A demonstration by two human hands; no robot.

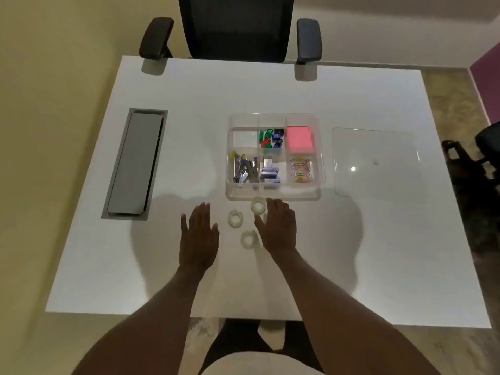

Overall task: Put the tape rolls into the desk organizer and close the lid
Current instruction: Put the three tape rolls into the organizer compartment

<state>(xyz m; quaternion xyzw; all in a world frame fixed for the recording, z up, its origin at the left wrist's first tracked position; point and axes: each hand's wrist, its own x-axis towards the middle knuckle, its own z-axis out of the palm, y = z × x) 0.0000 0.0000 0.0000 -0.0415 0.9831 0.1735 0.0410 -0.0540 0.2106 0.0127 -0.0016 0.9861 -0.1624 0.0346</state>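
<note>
Three clear tape rolls lie on the white desk in front of the organizer: one [257,204] by its front wall, one [235,218] to the left, one [249,239] nearest me. The clear desk organizer [273,195] stands open, its far-left compartment [244,138] empty. Its clear lid [374,161] lies flat to the right. My left hand [198,236] hovers palm down, left of the rolls, fingers apart, holding nothing. My right hand [277,228] hovers just right of the rolls, fingers spread, touching none that I can see.
The organizer holds binder clips [271,138], pink sticky notes [299,139], staplers and staples [254,170], and paper clips [300,169]. A grey cable tray [135,163] is set into the desk at left. A black office chair [234,28] stands at the far edge.
</note>
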